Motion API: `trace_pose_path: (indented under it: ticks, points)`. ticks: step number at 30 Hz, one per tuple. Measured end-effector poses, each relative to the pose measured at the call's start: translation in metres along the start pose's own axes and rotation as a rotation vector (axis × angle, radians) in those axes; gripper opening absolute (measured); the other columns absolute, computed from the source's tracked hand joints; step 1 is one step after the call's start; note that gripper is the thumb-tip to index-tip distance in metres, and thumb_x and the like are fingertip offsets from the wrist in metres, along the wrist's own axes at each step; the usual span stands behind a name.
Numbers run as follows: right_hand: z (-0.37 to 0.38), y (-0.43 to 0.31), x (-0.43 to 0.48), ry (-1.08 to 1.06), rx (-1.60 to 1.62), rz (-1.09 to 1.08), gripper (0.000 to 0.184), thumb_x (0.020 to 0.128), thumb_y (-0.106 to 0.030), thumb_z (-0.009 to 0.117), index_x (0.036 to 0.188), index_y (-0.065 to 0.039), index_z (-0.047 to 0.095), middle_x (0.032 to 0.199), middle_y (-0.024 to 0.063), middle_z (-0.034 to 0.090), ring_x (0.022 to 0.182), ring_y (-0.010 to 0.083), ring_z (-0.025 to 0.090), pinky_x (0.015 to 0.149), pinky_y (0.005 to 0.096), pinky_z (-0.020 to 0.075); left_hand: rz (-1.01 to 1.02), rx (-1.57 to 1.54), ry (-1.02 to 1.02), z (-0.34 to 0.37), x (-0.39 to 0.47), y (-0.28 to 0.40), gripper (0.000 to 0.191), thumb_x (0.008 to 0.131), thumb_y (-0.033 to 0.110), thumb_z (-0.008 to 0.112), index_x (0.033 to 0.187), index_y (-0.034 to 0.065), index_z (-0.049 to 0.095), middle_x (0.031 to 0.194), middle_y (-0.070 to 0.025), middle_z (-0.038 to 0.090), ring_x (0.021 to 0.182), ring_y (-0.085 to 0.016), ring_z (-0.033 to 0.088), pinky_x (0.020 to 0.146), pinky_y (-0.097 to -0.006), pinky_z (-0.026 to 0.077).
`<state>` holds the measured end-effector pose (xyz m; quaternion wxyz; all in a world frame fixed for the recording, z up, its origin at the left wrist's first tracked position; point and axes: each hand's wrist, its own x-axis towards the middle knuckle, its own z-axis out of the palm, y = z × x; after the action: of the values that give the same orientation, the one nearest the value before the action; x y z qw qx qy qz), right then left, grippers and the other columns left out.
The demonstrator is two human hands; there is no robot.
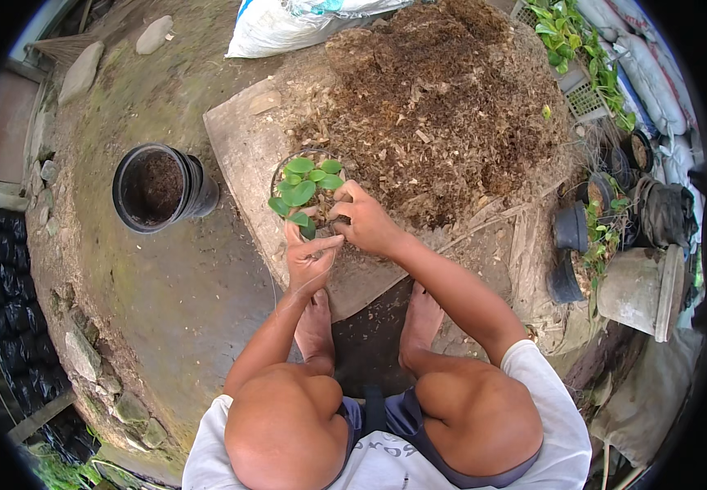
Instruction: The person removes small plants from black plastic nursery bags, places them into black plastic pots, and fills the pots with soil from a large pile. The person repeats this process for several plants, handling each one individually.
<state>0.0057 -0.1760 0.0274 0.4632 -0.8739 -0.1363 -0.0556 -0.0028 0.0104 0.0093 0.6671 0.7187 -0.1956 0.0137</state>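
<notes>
A young plant with several rounded green leaves [299, 193] stands in a round black pot [309, 151], just ahead of my feet. Pale chips show around its leaves. My left hand [309, 262] is at the pot's near side, its fingers reaching under the lowest leaves and its thumb pointing right. Leaves cover those fingertips, so their grip is hidden. From the right, my right hand [365, 219] bends its fingers over the pot's right side. Whether a bit of chip is between them cannot be made out.
A heap of brown fibrous chips [439, 110] spreads over a flat board [237, 128]. Stacked black pots [206, 193] lie tilted at left, brown material inside. A white woven sack [280, 30] sits beyond. Pots, a grey bucket [632, 288] and crates [587, 101] line the right.
</notes>
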Motion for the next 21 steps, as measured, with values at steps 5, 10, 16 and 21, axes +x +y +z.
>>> trace_pose_path:
  ticks: [5, 10, 16, 21]
  points:
    - [0.0, -0.007, 0.004, -0.066, -0.017, 0.119, 0.019, 0.077, -0.002, 0.076, 0.094, -0.002, 0.07, 0.116, 0.0166, 0.055, 0.11, 0.0366, 0.061, 0.095, 0.0444, 0.0506, -0.001, 0.02, -0.084, -0.008, 0.0, -0.002, 0.029, 0.072, 0.002, 0.088, 0.092, 0.023, 0.087, 0.142, -0.0118, 0.054, 0.138, -0.033, 0.044, 0.117, -0.044, 0.033]
    - [-0.001, -0.011, 0.005, -0.079, -0.027, 0.143, 0.018, 0.076, -0.003, 0.077, 0.091, -0.003, 0.068, 0.117, 0.0166, 0.054, 0.11, 0.0365, 0.059, 0.095, 0.0441, 0.0491, -0.1, -0.117, -0.038, -0.007, 0.005, 0.005, 0.026, 0.076, 0.001, 0.087, 0.096, 0.0175, 0.086, 0.143, -0.0117, 0.053, 0.137, -0.029, 0.046, 0.117, -0.0416, 0.034]
    - [0.008, -0.014, 0.006, 0.006, -0.007, 0.108, 0.018, 0.077, -0.007, 0.08, 0.088, -0.004, 0.066, 0.112, 0.0159, 0.056, 0.104, 0.0361, 0.059, 0.09, 0.0436, 0.0492, -0.214, -0.088, 0.095, 0.0, 0.008, 0.01, 0.017, 0.087, 0.001, 0.08, 0.103, 0.005, 0.083, 0.141, -0.0127, 0.055, 0.134, -0.026, 0.05, 0.111, -0.0386, 0.041]
    - [0.008, -0.007, 0.003, 0.121, 0.08, 0.108, 0.02, 0.08, -0.013, 0.081, 0.091, -0.003, 0.069, 0.103, 0.0144, 0.062, 0.095, 0.035, 0.064, 0.082, 0.0434, 0.0531, -0.235, 0.071, 0.162, 0.002, 0.016, 0.019, 0.02, 0.092, 0.009, 0.075, 0.111, 0.0069, 0.081, 0.132, -0.014, 0.056, 0.127, -0.03, 0.055, 0.109, -0.0401, 0.042]
